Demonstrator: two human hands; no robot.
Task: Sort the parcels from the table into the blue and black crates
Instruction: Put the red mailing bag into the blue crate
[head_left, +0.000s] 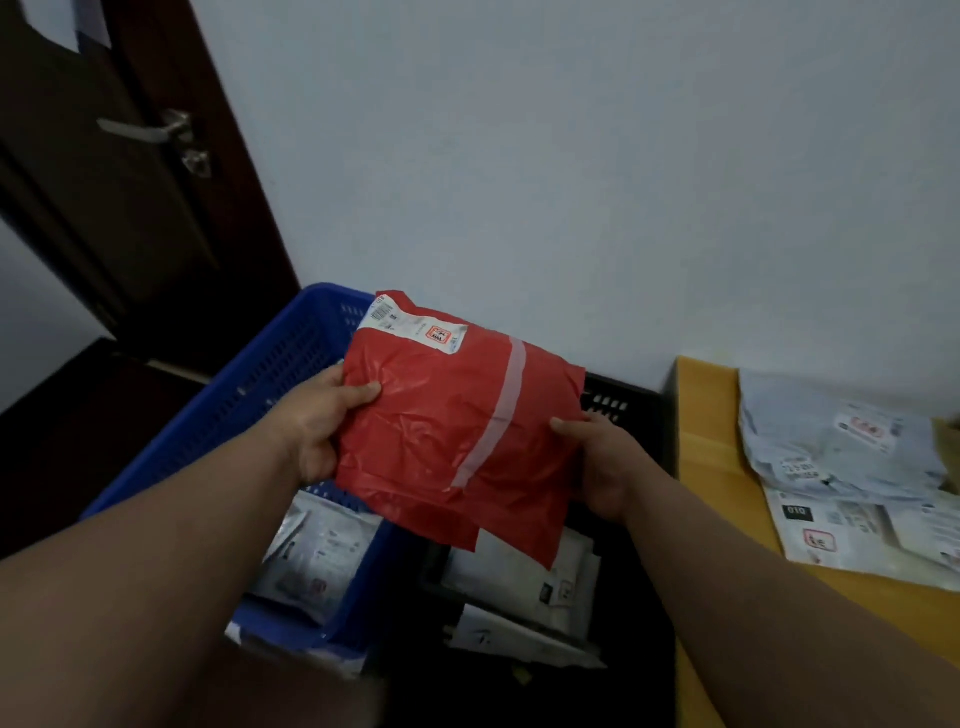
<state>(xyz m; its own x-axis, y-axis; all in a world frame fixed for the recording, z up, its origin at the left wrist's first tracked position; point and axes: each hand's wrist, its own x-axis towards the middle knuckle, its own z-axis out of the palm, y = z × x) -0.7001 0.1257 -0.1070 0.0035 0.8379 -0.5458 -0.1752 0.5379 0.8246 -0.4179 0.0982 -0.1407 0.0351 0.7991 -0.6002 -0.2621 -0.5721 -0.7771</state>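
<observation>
Red parcel (457, 415) held above blue crate (270, 374) and black crate (628, 410), left hand (322, 421) and right hand (602, 462) gripping opposite edges. Both crates contain white parcels (317, 556). More parcels (852, 467) on desk (711, 447).

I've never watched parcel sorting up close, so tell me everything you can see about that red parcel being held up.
The red parcel is a soft, crinkled plastic mailer bag, roughly square, with a pale strip of tape running down its face and a white shipping label with a barcode and a red mark at its top edge. It is tilted, held in the air above the blue crate and black crate. The left hand grips its left edge; the right hand grips its right edge.
</observation>
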